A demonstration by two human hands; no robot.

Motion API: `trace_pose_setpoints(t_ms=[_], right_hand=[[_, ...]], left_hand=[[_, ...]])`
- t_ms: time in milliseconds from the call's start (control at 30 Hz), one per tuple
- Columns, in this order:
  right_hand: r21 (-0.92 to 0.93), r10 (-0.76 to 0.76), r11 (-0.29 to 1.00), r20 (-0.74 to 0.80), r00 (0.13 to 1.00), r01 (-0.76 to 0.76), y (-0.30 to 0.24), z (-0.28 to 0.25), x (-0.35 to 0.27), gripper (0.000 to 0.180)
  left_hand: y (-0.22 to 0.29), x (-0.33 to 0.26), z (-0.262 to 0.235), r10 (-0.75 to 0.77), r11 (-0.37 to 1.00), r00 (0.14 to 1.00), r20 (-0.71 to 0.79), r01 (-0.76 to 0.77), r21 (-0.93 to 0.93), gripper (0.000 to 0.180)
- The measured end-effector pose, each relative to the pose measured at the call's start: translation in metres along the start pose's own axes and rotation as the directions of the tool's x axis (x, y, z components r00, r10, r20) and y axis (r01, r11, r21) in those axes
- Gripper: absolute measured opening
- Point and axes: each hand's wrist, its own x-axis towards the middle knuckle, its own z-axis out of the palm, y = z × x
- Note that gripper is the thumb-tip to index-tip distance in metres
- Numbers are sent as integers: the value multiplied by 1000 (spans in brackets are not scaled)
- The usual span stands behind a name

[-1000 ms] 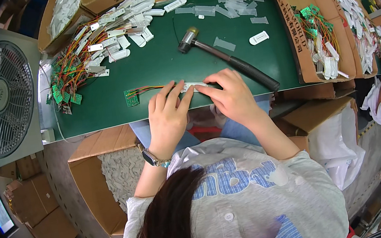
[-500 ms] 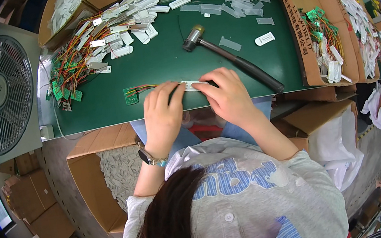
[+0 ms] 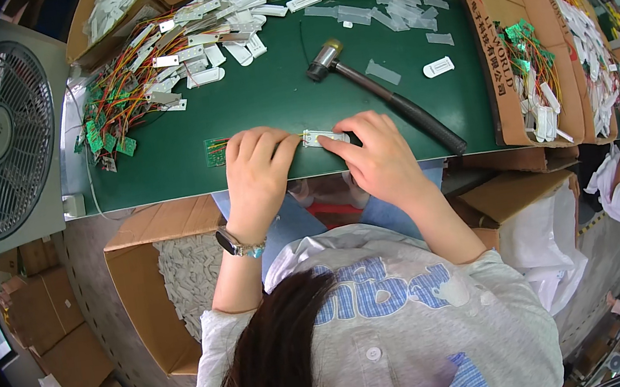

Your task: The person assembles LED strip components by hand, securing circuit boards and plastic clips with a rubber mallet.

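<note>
Close to the table's front edge lies a slim white plastic housing [image 3: 316, 138], its right end gripped between the thumb and fingers of my right hand [image 3: 377, 154]. My left hand [image 3: 257, 167] is closed over thin red and yellow wires at the housing's left end, its fingertips pinched together. Those wires run left to a small green circuit board [image 3: 216, 152] lying on the table; their middle is hidden under my left fingers. Beyond my hands rests a hammer [image 3: 383, 92] with a black handle, slanting down to the right.
A heap of wired boards and white housings [image 3: 184, 57] covers the back left. Clear plastic strips [image 3: 403, 10] and one loose white housing [image 3: 438, 67] lie back right. Cardboard boxes [image 3: 505, 87] of parts stand at right. A fan [image 3: 2, 142] is at left.
My left hand has drawn a little left and now covers more of the wires. More of the housing's left end shows. My right hand has stayed on the housing.
</note>
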Motion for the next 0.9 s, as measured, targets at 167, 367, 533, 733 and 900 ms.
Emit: trace_pose_setpoints(t_ms=[167, 367, 533, 733, 900], right_hand=[[-24, -23, 999, 31, 999, 24, -2, -3, 3, 40], [-151, -61, 987, 6, 998, 61, -5, 1, 5, 25], [-171, -47, 984, 4, 999, 47, -9, 3, 5, 26], [-175, 11, 985, 23, 1000, -6, -11, 3, 2, 38], [-63, -50, 997, 47, 998, 52, 4, -4, 8, 24]], left_hand=[[3, 1, 0, 21, 1000, 1000, 19, -21, -7, 24], [4, 7, -3, 29, 1000, 998, 57, -30, 7, 18], [9, -1, -6, 15, 998, 993, 117, -7, -64, 15], [9, -1, -6, 40, 992, 995, 94, -28, -126, 14], [2, 5, -6, -8, 977, 991, 135, 37, -212, 13]])
